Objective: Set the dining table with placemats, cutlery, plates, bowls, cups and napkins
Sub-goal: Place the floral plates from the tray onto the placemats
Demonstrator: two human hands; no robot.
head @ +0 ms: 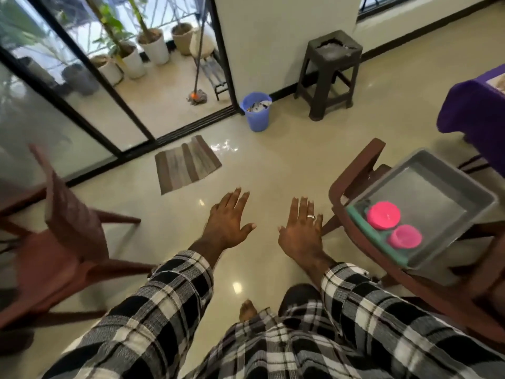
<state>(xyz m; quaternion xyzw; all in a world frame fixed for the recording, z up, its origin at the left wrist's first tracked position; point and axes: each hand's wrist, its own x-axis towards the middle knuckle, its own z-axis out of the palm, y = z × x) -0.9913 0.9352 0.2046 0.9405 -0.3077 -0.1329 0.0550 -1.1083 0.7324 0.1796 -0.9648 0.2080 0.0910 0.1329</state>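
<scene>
**A:** While both hands hang empty, log their state. Left hand [228, 220] and right hand [302, 231]: fingers straight and spread wide, palms down over the bare floor [273, 165], touching nothing.

**B:** Noted. Task items located?

**A:** Grey tray [448, 170] sits on the seat of the brown chair [358, 170] to the person's right. Inside it, two pink cups [393, 225], one just beside the other, crowded into the tray's near corner. Purple tablecloth [472, 116] shows at the right edge, beyond the chair; a pale edge on it, cannot tell what. No placemats, cutlery, plates or napkins identifiable.

**B:** Risks from here?

**A:** Judgement only. Load is all in one corner, so lifting the tray by one rim would probably tip it that way and slide the cups. Tray appears to overhang the seat's front edge; a sleeve or hip brushing past could knock it off. Floor is glossy and the foot [247, 310] is bare, so a slip while carrying is possible. Second chair [62, 242], left, narrows the walking gap.

**B:** Orientation of the tray?

**A:** Rectangular. Long axis runs from near-left to far-right in the head view, roughly toward the tablecloth. Cups stand upright; the nearer one shows an open mouth, the farther one's top is too blurred to tell.

**B:** Suggested handling?

**A:** Two hands, on the opposite short ends, kept level.
</scene>
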